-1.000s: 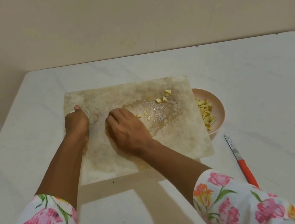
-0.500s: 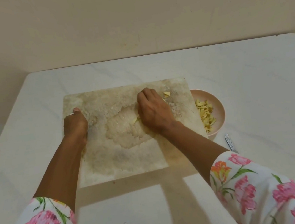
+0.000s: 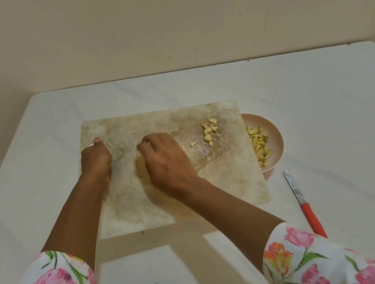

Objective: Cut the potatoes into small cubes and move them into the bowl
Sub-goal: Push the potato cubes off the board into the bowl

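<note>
A stained cutting board [image 3: 234, 183] lies on the white table. My left hand [image 3: 95, 160] grips its left edge, thumb on top. My right hand [image 3: 167, 160] rests on the middle of the board with fingers bent down against the surface, holding nothing that I can see. A small pile of pale yellow potato cubes [image 3: 209, 129] sits on the board's far right part, right of my right hand, with stray pieces [image 3: 192, 144] nearer the hand. A pink bowl [image 3: 276, 145] holding several cubes [image 3: 260, 144] stands partly under the board's right edge.
A knife with a red handle [image 3: 304, 203] lies on the table right of the board, blade pointing away from me. The white table [image 3: 330, 100] ends at a beige wall behind. Flowered sleeves cover both forearms near the frame's bottom.
My right hand swept right across the board towards the bowl, then came back left to the middle. The loose cubes now lie gathered near the board's far right. My left hand stayed.
</note>
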